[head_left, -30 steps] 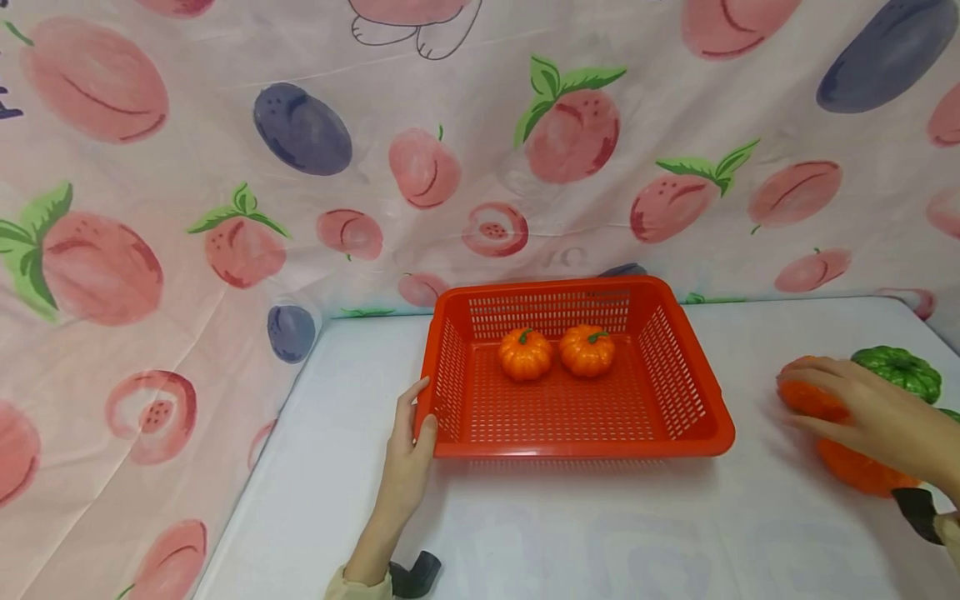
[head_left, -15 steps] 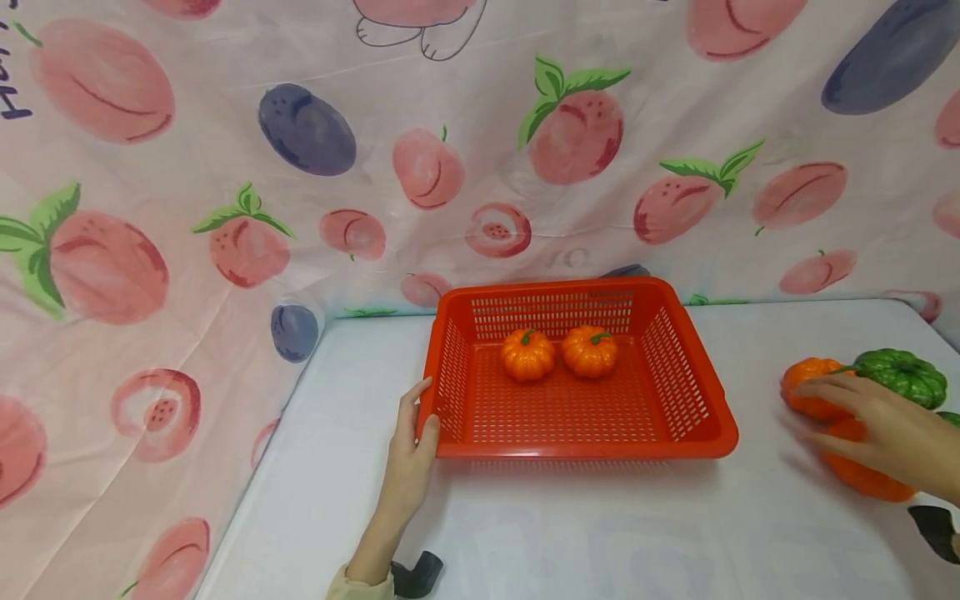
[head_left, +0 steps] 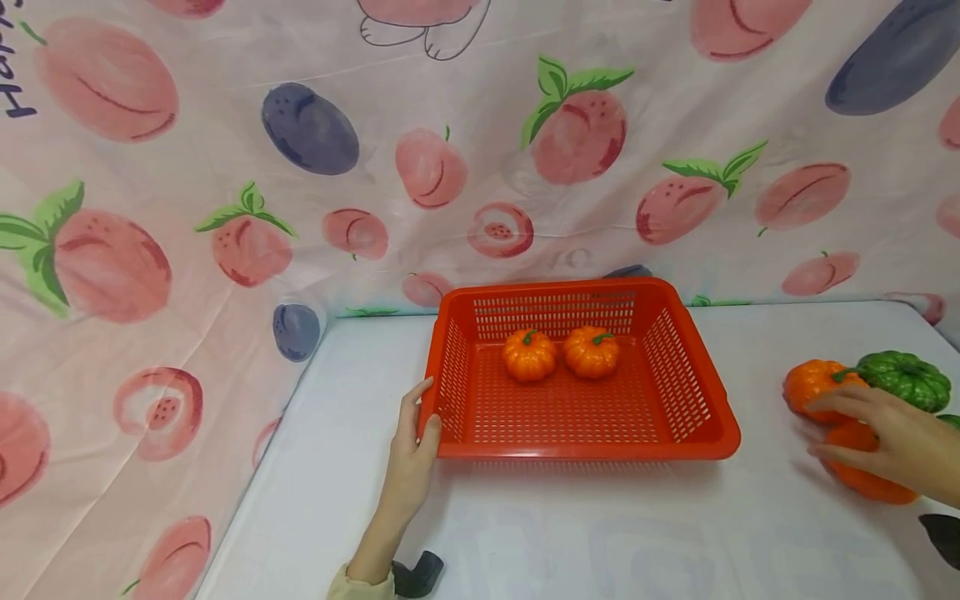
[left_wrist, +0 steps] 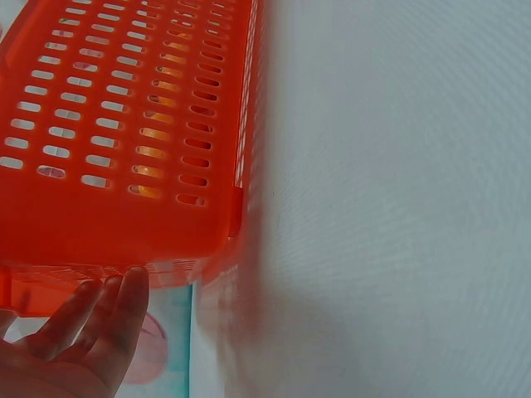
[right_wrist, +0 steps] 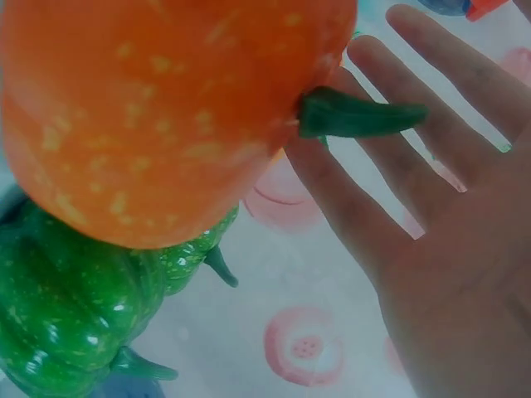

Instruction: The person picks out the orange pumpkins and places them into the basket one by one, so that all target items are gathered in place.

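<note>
A red slotted plastic basket [head_left: 570, 451] stands at mid-table, with two small orange toy pumpkins [head_left: 528, 356] inside near its back. At its left rim my left hand [head_left: 408, 458] holds on, thumb and fingers against the edge; in the left wrist view its fingers [left_wrist: 116, 327] meet the rim from outside. To the right, my right hand [head_left: 892, 437] hovers over an orange pumpkin [head_left: 813, 382] and a larger, redder-orange one [head_left: 870, 483], partly hiding both. The right wrist view shows its fingers [right_wrist: 348, 199] straight and spread behind a stem, gripping nothing.
Green pumpkins [head_left: 903, 379] sit beside the orange ones at the right, one cut by the frame edge. White cloth covers the table [head_left: 585, 533]. A fruit-print curtain [head_left: 465, 108] hangs along the back and left side.
My right hand has drawn slightly right and toward me, uncovering more of the small orange pumpkin. The left hand stays at the basket. The whole view has shifted slightly.
</note>
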Demonstrator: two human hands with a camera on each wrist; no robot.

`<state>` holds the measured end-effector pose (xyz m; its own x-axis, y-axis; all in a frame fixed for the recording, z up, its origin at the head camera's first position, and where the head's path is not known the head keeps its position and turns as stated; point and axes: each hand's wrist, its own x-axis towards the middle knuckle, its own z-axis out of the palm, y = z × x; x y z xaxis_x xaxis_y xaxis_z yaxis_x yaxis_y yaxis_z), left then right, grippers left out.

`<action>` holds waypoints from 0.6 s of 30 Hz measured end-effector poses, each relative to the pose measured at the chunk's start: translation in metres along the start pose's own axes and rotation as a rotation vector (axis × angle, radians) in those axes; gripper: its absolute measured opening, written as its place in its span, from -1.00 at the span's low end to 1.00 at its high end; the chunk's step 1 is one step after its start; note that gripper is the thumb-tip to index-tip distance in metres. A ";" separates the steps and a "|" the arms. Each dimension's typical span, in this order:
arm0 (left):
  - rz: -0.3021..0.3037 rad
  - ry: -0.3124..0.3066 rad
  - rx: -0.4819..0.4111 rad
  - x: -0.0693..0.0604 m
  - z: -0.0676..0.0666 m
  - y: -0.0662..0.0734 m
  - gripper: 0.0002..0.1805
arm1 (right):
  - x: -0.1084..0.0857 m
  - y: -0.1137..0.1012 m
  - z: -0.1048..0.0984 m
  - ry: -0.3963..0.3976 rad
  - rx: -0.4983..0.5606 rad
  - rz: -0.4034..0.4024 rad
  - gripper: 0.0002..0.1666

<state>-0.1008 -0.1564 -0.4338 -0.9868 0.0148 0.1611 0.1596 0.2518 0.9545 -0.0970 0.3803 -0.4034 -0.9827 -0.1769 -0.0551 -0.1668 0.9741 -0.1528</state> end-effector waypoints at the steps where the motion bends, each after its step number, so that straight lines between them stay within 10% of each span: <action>1: 0.000 0.000 -0.001 0.000 0.000 0.000 -0.44 | 0.000 0.001 0.001 0.002 0.003 -0.004 -0.30; 18: 0.011 0.004 0.003 -0.001 0.001 0.002 -0.45 | -0.006 0.013 0.010 -0.057 0.007 0.046 -0.30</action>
<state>-0.1001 -0.1553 -0.4326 -0.9849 0.0139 0.1723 0.1701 0.2546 0.9520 -0.0927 0.3930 -0.4153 -0.9832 -0.1395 -0.1179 -0.1204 0.9804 -0.1557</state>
